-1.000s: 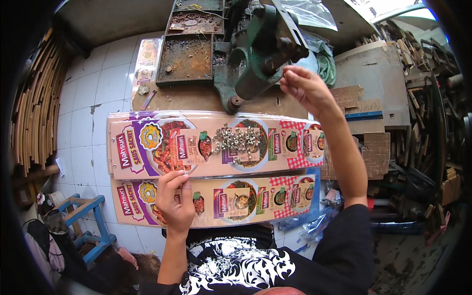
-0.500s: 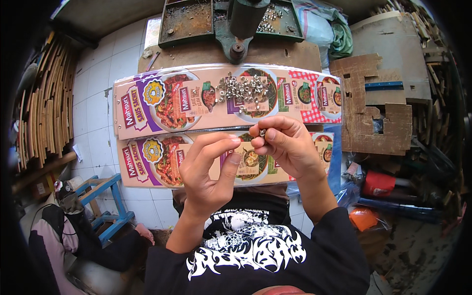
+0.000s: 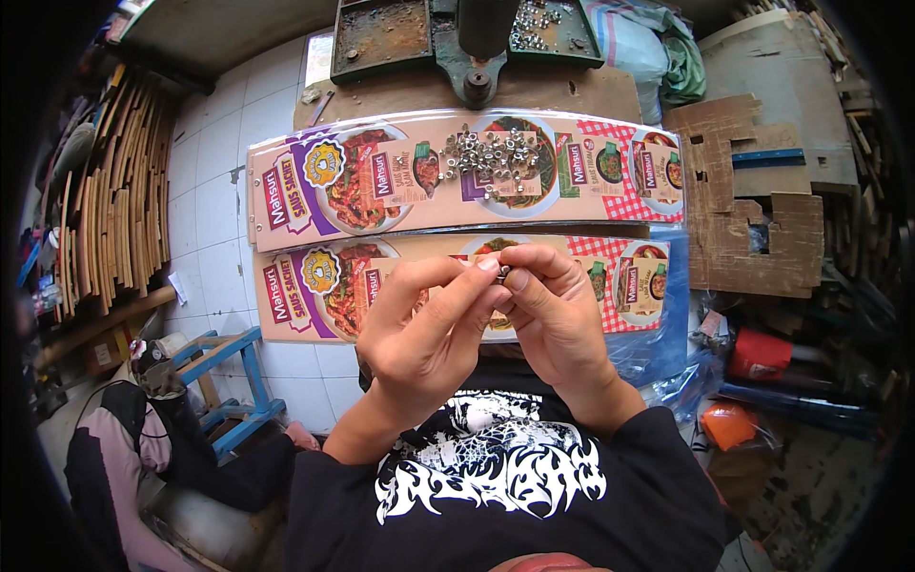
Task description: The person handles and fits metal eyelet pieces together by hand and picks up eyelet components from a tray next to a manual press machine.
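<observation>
My left hand and right hand meet above the lower printed board. Between the fingertips of the right hand is a small metal eyelet, partly hidden by the fingers. Thumb and fingers of the left hand pinch at it from the other side. Beyond the hands lies a long upper printed board under clear plastic, with a loose pile of silver eyelets on it. A similar lower board lies closer to me, partly covered by my hands and wrists.
A dark press with metal trays stands at the back. Cut cardboard lies to the right. Cardboard strips are stacked at left, near a blue frame and another person's leg.
My left hand has moved right, and its fingertips now meet the eyelet held in my right hand. The whole view has shifted slightly.
</observation>
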